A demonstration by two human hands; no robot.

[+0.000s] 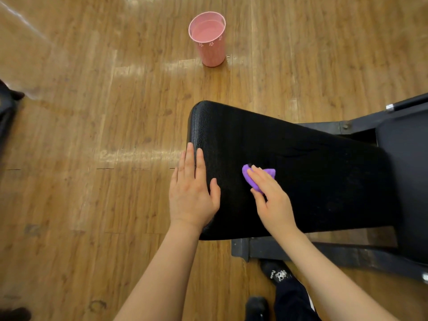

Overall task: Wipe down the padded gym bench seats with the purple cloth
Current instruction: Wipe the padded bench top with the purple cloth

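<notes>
Right hand (269, 193) presses flat on purple cloth (250, 176) atop black bench seat (312, 172); left hand (192, 191), fingers straight, rests at seat's 9 o'clock edge.

Bunched purple cloth (259, 177) lies on black padded seat (301, 172).

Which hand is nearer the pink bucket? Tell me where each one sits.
Left. The left hand lies flat on the bench pad's end edge, the end facing the pink bucket. The right hand presses the purple cloth further along the pad.
</notes>
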